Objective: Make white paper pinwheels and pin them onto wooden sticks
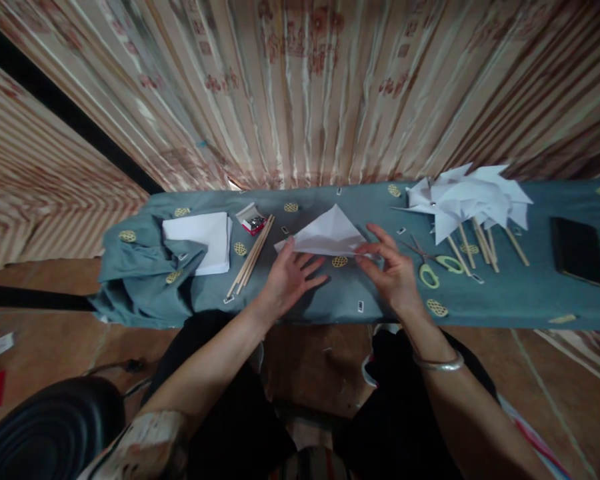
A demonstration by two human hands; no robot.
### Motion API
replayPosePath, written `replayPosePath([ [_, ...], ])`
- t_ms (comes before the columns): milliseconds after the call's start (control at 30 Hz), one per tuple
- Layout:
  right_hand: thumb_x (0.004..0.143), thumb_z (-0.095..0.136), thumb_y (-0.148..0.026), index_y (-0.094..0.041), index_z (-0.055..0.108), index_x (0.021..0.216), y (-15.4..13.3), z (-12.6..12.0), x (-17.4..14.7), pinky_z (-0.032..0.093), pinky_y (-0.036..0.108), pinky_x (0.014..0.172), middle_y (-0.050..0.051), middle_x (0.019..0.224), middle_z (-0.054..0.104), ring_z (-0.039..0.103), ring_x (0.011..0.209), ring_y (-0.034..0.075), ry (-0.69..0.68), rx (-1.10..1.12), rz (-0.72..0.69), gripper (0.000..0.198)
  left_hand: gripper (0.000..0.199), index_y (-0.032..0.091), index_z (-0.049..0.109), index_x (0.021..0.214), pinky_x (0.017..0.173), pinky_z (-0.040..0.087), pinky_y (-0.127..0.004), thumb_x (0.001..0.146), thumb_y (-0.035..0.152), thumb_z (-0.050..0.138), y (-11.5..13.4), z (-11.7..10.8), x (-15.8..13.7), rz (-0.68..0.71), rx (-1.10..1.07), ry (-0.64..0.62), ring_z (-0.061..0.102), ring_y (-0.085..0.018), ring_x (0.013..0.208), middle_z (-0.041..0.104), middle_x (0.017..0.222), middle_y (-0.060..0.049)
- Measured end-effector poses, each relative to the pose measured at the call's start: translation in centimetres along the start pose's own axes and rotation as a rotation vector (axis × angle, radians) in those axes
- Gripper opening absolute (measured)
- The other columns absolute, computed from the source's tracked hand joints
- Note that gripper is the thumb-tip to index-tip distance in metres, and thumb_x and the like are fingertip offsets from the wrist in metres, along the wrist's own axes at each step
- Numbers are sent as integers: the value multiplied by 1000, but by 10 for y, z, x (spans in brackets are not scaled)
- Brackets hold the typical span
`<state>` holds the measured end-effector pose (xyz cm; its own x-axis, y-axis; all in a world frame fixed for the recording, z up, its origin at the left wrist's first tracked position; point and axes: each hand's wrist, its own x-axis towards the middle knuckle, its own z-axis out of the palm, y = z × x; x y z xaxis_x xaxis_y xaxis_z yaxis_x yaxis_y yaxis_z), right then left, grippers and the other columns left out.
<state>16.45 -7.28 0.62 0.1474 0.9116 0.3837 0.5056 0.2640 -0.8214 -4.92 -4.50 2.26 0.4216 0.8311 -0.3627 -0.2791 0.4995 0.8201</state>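
A white sheet of paper [330, 230], folded into a triangle, is in front of me over the cloth-covered table, its peak pointing away. My left hand [295, 277] holds its left corner at the thumb, with the other fingers spread out below the lower edge. At the right corner, my right hand [393, 270] pinches the paper between thumb and fingers. Scissors [433, 261] with green handles lie partly spread just right of that hand. Several thin wooden sticks [253, 257] lie left of my left hand.
Left on the blue-grey cloth [260, 307] are a stack of white paper [205, 240], partly under a cloth fold, and a small open box [251, 219] of metal bits. Paper pinwheels [475, 197] on sticks are piled at right, beside a dark flat object [577, 250]. A curtain [300, 100] hangs behind.
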Motion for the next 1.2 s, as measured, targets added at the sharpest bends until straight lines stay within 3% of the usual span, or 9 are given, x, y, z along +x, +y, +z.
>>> replayPosePath([
  [133, 83, 70, -32, -25, 74, 86, -1, -7, -5, 34, 52, 119, 7, 150, 54, 46, 143, 29, -68, 78, 33, 9, 21, 18, 62, 110, 95, 58, -44, 94, 28, 51, 6, 7, 15, -72, -286, 134, 72, -22, 99, 73, 110, -8],
  [233, 82, 69, -28, -26, 76, 87, 5, -13, -8, 30, 50, 121, 4, 150, 54, 43, 145, 28, -128, 104, 53, 9, 11, 16, 64, 93, 83, 60, -35, 85, 12, 58, 4, 7, 19, -125, -366, 215, 71, -16, 74, 73, 84, -3],
  [400, 81, 62, -22, -28, 78, 92, 14, -20, -9, 33, 51, 118, 4, 145, 60, 48, 141, 28, -105, 160, 110, 20, 5, 13, 69, 83, 62, 56, -22, 80, 9, 68, 3, 15, 26, -100, -347, 321, 66, -12, 61, 74, 74, -2],
  [533, 82, 59, -24, -28, 78, 90, 15, -31, -3, 41, 48, 111, 5, 133, 68, 61, 127, 26, 14, 139, 132, 21, 8, 11, 70, 78, 61, 55, -22, 74, 9, 77, 7, 21, 28, -30, -299, 345, 65, -12, 59, 74, 72, -3],
  [633, 84, 60, -28, -25, 77, 91, 23, -55, 4, 49, 44, 102, 7, 120, 74, 67, 115, 25, 146, 63, 142, 19, 13, 11, 72, 80, 62, 55, -22, 70, 12, 81, 14, 18, 28, 50, -269, 354, 67, -13, 62, 76, 75, -4],
  [767, 85, 58, -34, -22, 76, 95, 48, -101, 7, 56, 40, 81, 7, 92, 79, 73, 82, 24, 314, -199, 261, 24, 19, 13, 73, 82, 67, 59, -25, 67, 15, 84, 24, 9, 29, 123, -218, 401, 71, -17, 67, 77, 78, -5],
  [933, 86, 54, -34, -20, 77, 96, 74, -134, -4, 53, 40, 72, 13, 92, 79, 73, 80, 30, 129, -758, 303, 29, 23, 15, 71, 80, 70, 60, -26, 63, 18, 86, 31, -3, 30, 204, -173, 467, 73, -19, 72, 77, 75, -3],
  [1067, 85, 60, -42, -20, 74, 105, 79, -130, -12, 53, 39, 73, 13, 96, 78, 73, 86, 31, -58, -914, 296, 33, 30, 14, 71, 80, 71, 60, -29, 58, 22, 89, 34, -9, 29, 228, -139, 483, 74, -21, 75, 76, 75, -4],
  [1200, 84, 62, -37, -18, 70, 110, 75, -117, -15, 53, 38, 78, 14, 100, 77, 72, 92, 30, -157, -1012, 240, 33, 36, 14, 71, 81, 67, 59, -27, 54, 25, 91, 34, -8, 27, 241, -134, 466, 74, -20, 73, 77, 80, -5],
])
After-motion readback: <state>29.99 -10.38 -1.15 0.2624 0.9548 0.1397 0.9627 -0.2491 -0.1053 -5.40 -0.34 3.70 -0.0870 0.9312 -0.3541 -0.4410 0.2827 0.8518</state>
